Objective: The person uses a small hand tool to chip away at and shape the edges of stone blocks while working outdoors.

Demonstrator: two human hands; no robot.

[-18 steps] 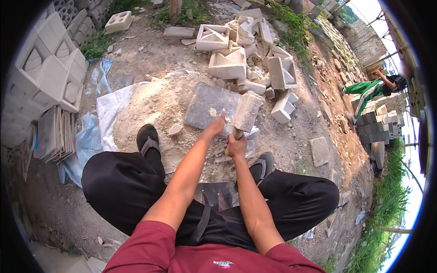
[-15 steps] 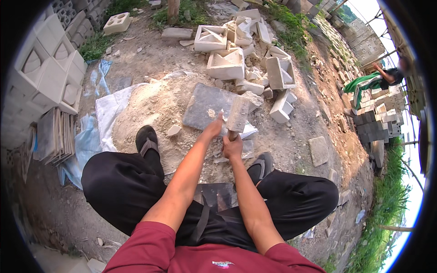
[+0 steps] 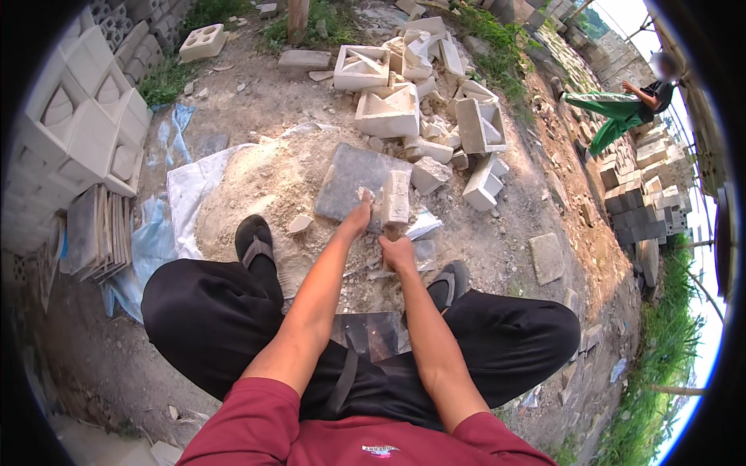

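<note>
My right hand (image 3: 398, 253) is wrapped round the short handle of a mallet. Its blocky, dust-covered head (image 3: 396, 196) hangs just right of a dark, flat square slab (image 3: 343, 186). At the slab's near right corner, my left hand (image 3: 357, 220) has its fingers drawn together on a small pale chunk (image 3: 365, 192). The chunk is mostly hidden by the fingertips, and its exact shape cannot be made out. Under and around the slab lies a heap of sandy crushed material (image 3: 241, 198).
Broken pale blocks (image 3: 388, 110) are piled beyond the slab. Stacked blocks (image 3: 85, 116) and thin boards (image 3: 97, 231) stand at left, beside a blue plastic sheet (image 3: 151, 248). A dark board (image 3: 373, 332) lies between my legs. Another person (image 3: 622, 113) is far right, near grey blocks (image 3: 637, 203).
The mallet head has shifted slightly left and turned more upright. My left hand has moved a little left, onto the pale chunk. The other person has stepped leftward.
</note>
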